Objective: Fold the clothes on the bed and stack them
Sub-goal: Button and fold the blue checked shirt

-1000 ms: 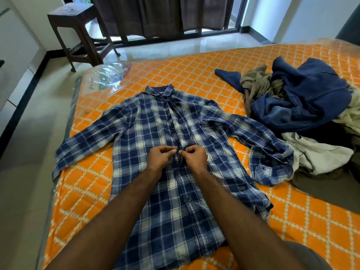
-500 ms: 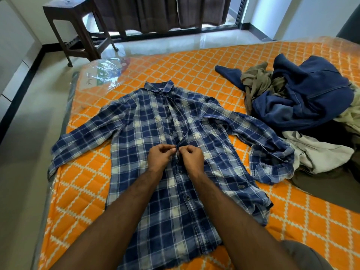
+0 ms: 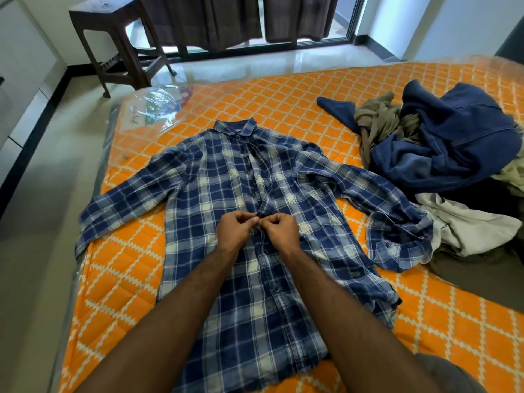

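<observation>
Both hands, left hand and right hand, pinch the placket of a blue-white plaid button-up shirt mid-frame; it's spread flat on the orange diamond-quilted mattress; crumpled clothes pile sits at right.

An orange quilted mattress is wrapped in clear plastic. A plaid shirt is spread flat on it, front up, collar at the far end. A pile of clothes is heaped at its right side.
</observation>
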